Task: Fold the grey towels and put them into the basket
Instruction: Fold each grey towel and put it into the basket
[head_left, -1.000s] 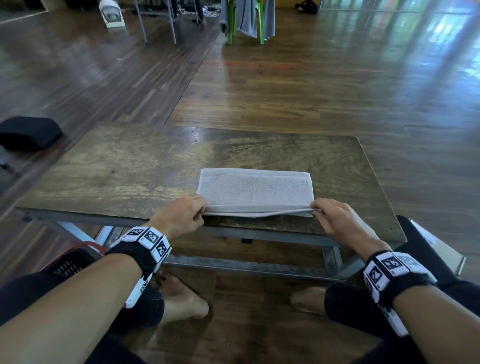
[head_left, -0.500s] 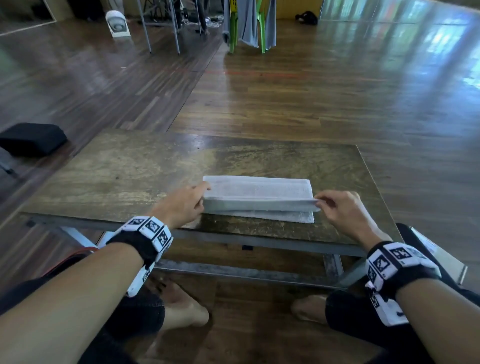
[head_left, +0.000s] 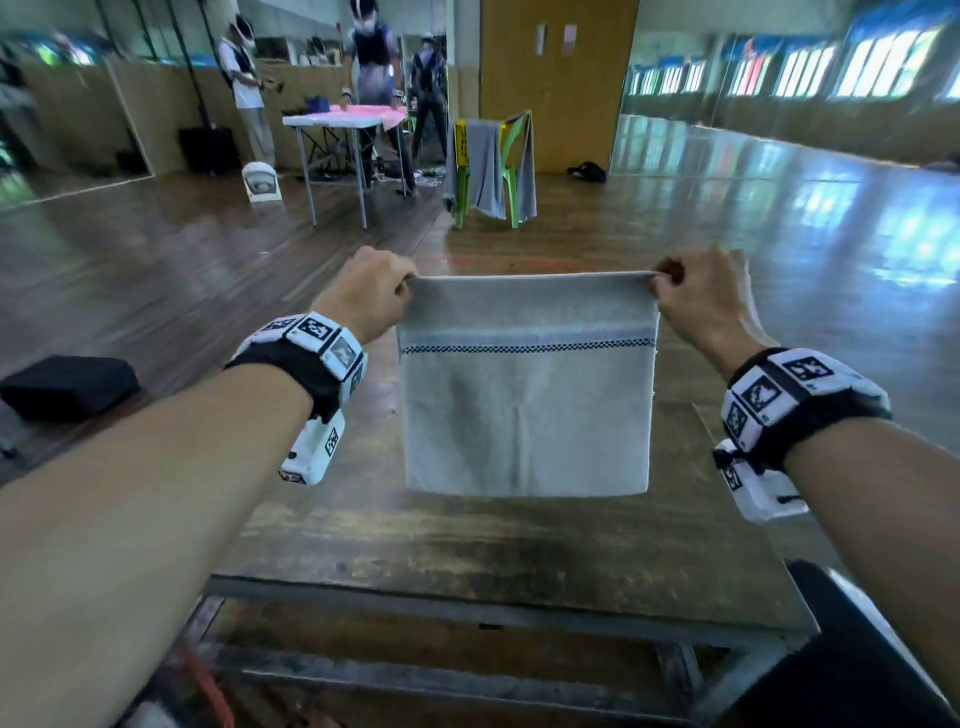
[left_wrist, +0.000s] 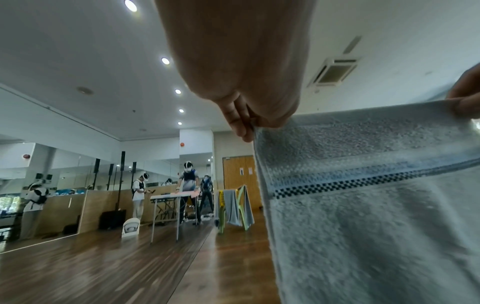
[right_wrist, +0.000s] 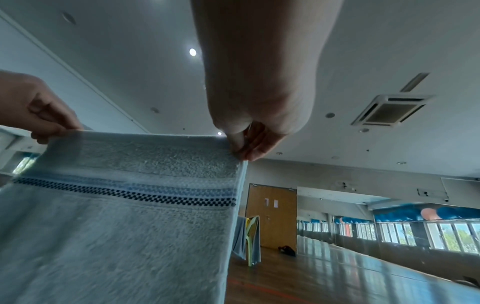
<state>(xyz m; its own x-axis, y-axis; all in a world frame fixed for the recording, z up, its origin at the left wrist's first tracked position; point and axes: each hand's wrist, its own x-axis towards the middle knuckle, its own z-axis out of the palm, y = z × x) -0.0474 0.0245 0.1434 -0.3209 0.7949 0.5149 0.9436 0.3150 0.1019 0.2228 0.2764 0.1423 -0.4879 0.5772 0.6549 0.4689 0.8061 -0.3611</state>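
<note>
My left hand (head_left: 370, 296) had its fingers (left_wrist: 240, 121) curled in a pinch on the top left corner of the grey towel (head_left: 524, 410). Towel hung flat and clear of the worktop (head_left: 467, 551), checkered stripe near its top edge. My right hand (head_left: 698, 301) pinched the top right corner the same way, fingers (right_wrist: 250, 144) closed on the hem.
</note>
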